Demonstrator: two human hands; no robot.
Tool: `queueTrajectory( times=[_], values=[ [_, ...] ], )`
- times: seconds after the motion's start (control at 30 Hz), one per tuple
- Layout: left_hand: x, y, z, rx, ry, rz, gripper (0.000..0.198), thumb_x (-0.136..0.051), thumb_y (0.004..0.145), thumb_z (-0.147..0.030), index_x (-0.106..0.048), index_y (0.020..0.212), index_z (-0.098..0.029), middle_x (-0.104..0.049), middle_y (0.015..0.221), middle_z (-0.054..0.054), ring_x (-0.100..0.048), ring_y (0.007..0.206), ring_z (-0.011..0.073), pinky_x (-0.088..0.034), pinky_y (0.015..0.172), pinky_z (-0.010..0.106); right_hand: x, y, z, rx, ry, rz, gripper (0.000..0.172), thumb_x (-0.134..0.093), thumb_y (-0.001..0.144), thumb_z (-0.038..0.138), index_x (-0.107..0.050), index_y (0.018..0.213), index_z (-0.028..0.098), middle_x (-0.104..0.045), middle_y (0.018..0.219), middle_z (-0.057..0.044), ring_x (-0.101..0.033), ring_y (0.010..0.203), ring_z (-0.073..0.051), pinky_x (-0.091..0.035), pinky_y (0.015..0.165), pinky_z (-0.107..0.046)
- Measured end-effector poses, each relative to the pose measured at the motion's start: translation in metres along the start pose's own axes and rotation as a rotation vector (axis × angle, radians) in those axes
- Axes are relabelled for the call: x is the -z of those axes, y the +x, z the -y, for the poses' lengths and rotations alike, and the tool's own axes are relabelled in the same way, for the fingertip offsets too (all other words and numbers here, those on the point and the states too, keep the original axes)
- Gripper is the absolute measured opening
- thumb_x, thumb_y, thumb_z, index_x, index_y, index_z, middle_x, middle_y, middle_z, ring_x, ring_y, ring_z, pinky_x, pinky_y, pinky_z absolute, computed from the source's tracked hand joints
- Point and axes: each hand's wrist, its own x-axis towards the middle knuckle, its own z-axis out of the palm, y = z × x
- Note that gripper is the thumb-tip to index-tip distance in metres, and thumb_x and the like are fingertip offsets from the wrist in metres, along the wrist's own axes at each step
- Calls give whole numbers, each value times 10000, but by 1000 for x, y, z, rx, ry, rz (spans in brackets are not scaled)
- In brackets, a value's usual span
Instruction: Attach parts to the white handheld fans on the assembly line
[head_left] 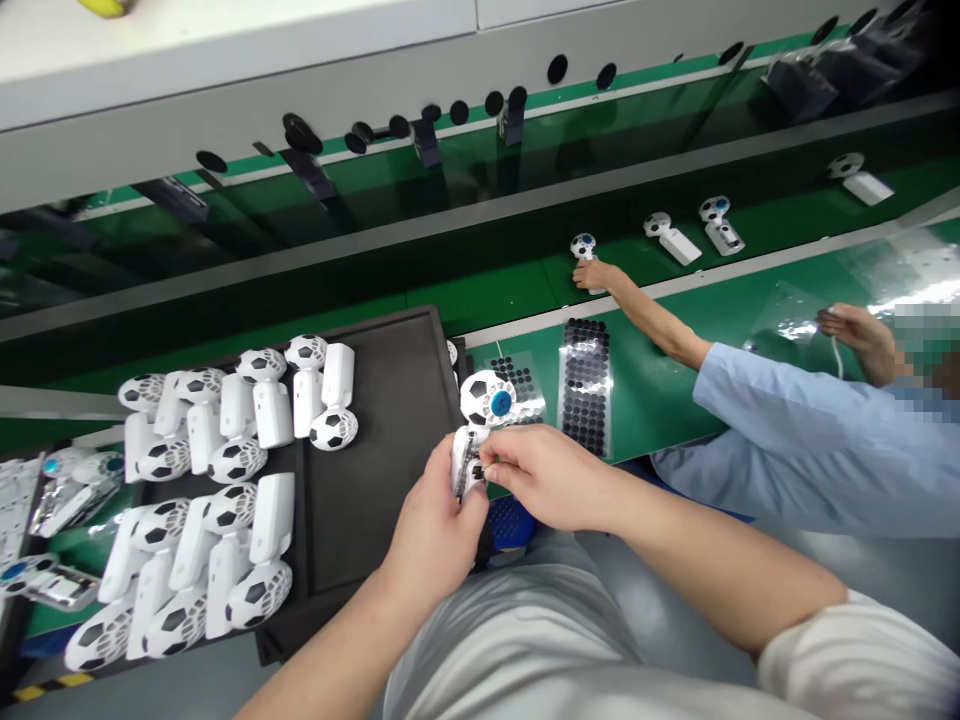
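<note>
Head view: the person's left hand (435,525) is gripping the white handle of a football-patterned handheld fan (487,400), fingers closed around it. The right hand (551,475) is pinching with thumb and forefinger at a dark strip on the handle's side. The fan is sitting between the two hands, just above the lap. Its long axis is running nearly upright in the picture, with the ball-shaped head and blue hub pointing away from the body and the handle sinking into the left palm. Both hands are touching it: the left is bearing it from below and the right is meeting it from the right.

A blue container (510,522) is showing just beneath the hands. To the left, a black tray (390,400) is carrying two clusters of finished fans (255,420) lying on their sides, with bagged parts (67,485) near its far edge. Ahead and to the right, sheets of black round pads (586,385) are lying on the green bench top (660,400).

Beyond them, a green conveyor belt (487,290) is crossing the frame, carrying more fans (671,238) well apart from one another. A co-worker in a light blue sleeve (787,420) is reaching out to the belt, one hand (594,273) resting on a fan there. A grey shelf (300,110) is spanning the line above the belt.
</note>
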Motion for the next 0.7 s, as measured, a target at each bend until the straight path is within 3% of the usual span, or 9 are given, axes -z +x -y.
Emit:
queueTrajectory(
  times=[0.3, 0.7],
  values=[
    [0, -3, 2, 4, 18, -14, 439, -485, 868, -246, -486, 1306, -271, -637, 1300, 36, -605, 1174, 255, -469, 953, 392, -17, -2, 0, 19, -88, -124, 119, -571, 892, 100, -559, 809, 184, -620, 783, -8, -573, 762, -164, -386, 708, -266],
    [0, -4, 2, 18, -29, -44, 435, -519, 880, -302, -485, 1312, -263, -646, 1253, 34, -614, 1131, 242, -448, 980, 396, -28, -1, 8, -118, -39, -271, 147, -630, 769, 79, -563, 707, 193, -521, 642, 46, -489, 607, -119, -334, 604, -248]
  ],
)
